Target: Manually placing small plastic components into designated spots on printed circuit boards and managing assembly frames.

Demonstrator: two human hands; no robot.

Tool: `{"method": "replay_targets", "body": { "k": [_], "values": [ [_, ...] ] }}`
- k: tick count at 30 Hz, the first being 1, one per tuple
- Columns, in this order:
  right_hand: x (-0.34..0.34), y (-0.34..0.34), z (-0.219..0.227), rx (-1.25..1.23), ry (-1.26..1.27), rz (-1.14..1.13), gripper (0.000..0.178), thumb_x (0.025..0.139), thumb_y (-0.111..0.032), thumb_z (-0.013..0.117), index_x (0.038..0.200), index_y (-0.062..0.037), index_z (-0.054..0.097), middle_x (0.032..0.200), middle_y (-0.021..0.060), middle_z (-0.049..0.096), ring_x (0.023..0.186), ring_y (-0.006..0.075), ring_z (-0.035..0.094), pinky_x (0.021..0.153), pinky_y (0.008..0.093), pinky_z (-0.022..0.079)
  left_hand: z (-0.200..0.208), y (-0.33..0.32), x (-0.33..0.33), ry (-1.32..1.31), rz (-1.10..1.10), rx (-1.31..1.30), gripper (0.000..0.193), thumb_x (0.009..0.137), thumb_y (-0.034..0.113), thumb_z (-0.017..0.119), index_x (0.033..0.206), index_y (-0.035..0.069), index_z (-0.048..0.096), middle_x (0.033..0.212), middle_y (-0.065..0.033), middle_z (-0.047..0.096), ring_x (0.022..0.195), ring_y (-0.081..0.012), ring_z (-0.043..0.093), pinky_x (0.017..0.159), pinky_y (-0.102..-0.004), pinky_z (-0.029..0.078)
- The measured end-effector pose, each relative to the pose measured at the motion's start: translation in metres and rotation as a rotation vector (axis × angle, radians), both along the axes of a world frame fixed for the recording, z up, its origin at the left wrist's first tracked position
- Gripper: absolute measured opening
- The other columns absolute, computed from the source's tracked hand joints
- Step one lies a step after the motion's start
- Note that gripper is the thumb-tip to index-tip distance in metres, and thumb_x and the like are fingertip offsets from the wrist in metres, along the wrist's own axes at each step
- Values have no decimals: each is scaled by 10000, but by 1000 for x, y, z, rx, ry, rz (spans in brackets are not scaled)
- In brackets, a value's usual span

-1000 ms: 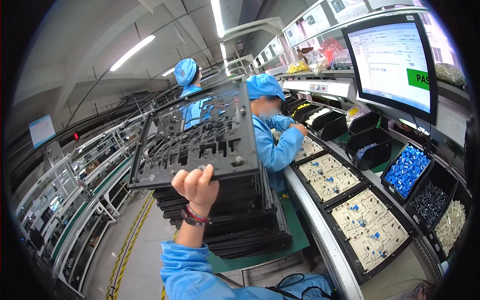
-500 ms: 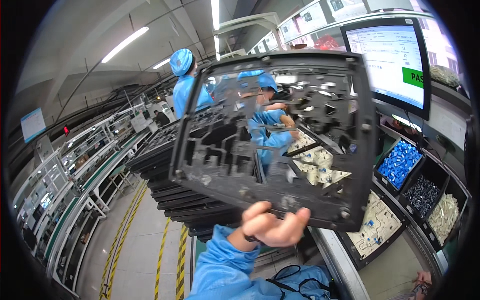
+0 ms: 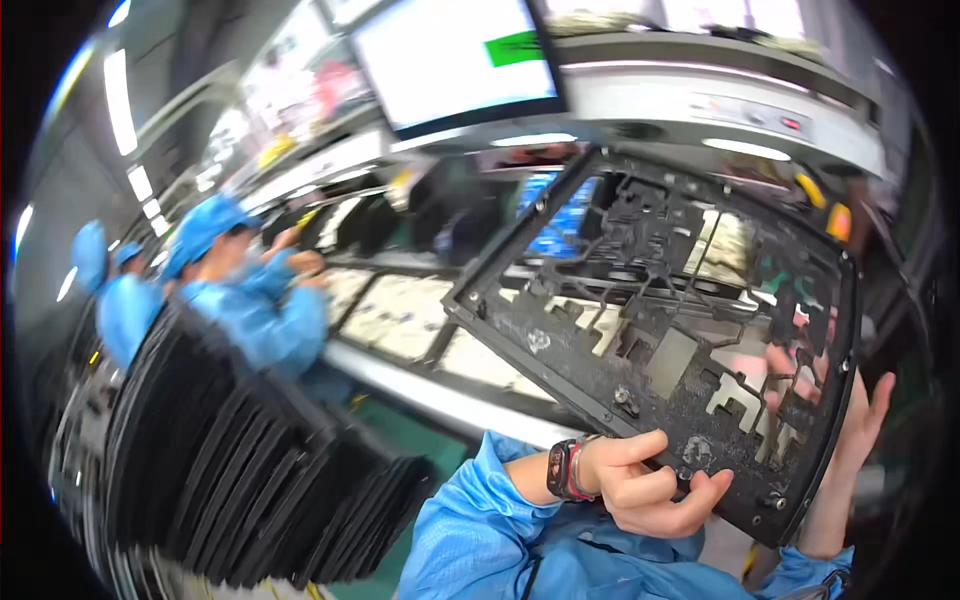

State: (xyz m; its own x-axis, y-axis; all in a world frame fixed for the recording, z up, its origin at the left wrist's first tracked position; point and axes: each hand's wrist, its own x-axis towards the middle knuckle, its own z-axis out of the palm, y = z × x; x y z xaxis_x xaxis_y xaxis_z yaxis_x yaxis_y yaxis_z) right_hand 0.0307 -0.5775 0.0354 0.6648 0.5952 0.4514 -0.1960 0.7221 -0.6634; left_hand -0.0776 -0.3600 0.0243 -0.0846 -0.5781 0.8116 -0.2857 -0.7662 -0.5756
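- Left hand [image 3: 645, 485] grips the near lower edge of the black cut-out carrier tray [image 3: 665, 330], fingers curled over its face.
- Right hand [image 3: 850, 410] lies behind the tray's right side, fingers spread flat against its back; seen partly through the openings.
- Tray is held up, tilted, in front of the monitor [image 3: 450, 55].
- Tray is off the stack of black trays [image 3: 240, 470] at lower left; not yet set down anywhere.
- Co-worker in blue [image 3: 250, 300] works at the bench.

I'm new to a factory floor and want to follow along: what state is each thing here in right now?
Black cutout tray: lifted, tilted, held in both hands.
Left hand: gripping the tray's lower edge.
Right hand: behind the tray's right edge, fingers spread.
Stack of black trays: piled at left.
Monitor: switched on.
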Motion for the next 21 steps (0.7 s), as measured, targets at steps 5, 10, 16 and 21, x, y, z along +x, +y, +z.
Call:
{"method": "replay_targets", "body": {
  "k": [5,10,16,21],
  "values": [
    [-24,-96,-55,-220,383,-589,632,830,-162,462,1415,-51,252,1362,176,416,923,268,643,692,371,584,-35,-69,52,198,-532,1,185,710,19,564,845,82,675,920,27,562,564,-101,368,483,-259,361],
    [-20,-217,-146,0,481,-576,681,775,-138,467,1411,-30,247,1355,192,420,856,284,650,649,394,596,-55,-107,49,361,-373,70,401,854,207,507,1250,149,486,1292,11,509,1148,-158,352,987,-390,303],
    [-11,-264,-154,3,465,-540,759,750,-90,465,1445,-104,161,1382,209,359,882,388,630,661,495,582,-33,-12,75,1272,-277,-673,791,842,523,495,1396,-5,293,1465,-278,166,1369,-354,194,1071,-548,137],
    [62,-213,-151,-268,584,-399,828,584,0,485,1380,-131,295,1201,272,468,682,463,628,479,459,558,-64,10,96,2169,-828,-1666,536,982,215,351,1450,68,136,1439,-198,274,1234,-340,423,1017,-392,360]
  ]
}}
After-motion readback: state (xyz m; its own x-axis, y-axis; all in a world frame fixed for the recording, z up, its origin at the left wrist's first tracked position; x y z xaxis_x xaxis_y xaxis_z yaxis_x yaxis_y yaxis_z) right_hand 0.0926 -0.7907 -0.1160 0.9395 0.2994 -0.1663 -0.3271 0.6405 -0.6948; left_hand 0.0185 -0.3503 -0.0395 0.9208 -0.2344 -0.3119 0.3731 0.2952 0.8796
